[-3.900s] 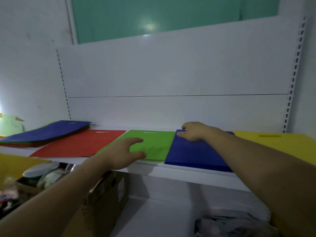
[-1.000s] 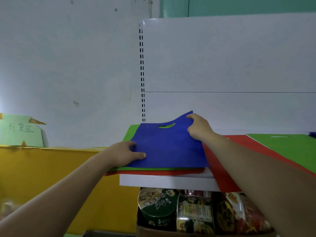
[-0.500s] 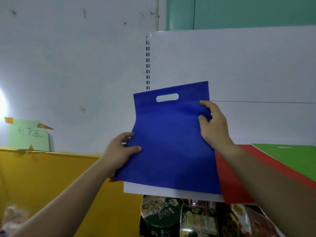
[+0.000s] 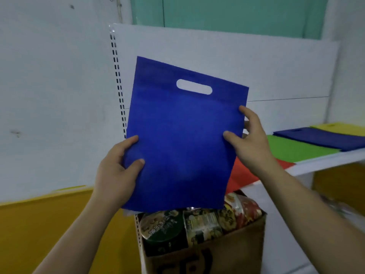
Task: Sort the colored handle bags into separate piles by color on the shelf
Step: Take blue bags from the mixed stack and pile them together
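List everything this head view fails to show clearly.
Head view, the held blue bag hides the left end of the shelf and the fingers that the left hand and right hand have behind it.
Red bag: mostly covered by the blue bag and the right hand.
Yellow bag: cut off by the right edge.
Cardboard box: cut off by the bottom edge; the package labels inside are too blurred to read.

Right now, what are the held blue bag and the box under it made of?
The blue bag: probably non-woven fabric; matte, faintly fuzzy, holds flat yet dimples where the left hand grips, with a punched handle slot. The box: likely cardboard; dull brown, stiff straight walls, dark print on the front.
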A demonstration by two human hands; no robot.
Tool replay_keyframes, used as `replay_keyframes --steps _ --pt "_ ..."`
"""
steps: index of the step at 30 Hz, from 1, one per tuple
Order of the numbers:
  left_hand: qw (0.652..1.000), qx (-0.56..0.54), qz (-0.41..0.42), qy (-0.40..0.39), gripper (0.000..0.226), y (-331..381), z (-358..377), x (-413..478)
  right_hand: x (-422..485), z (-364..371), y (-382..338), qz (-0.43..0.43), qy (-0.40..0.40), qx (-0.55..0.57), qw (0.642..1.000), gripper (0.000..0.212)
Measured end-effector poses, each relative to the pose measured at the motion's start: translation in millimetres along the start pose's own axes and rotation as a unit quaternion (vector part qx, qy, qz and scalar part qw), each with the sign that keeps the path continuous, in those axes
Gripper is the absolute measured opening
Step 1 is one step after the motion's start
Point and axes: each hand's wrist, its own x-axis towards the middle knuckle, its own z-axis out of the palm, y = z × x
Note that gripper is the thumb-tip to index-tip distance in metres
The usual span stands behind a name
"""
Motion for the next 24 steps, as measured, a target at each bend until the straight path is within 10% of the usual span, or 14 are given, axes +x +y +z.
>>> replay_keyframes --steps 24 --pt "0.900 -0.233 -0.016 -0.367 0.043 114.7 228.7 -174.7 -216.7 -296.6 -67.0 0.109 0.353 -0.260 0.892 0.048"
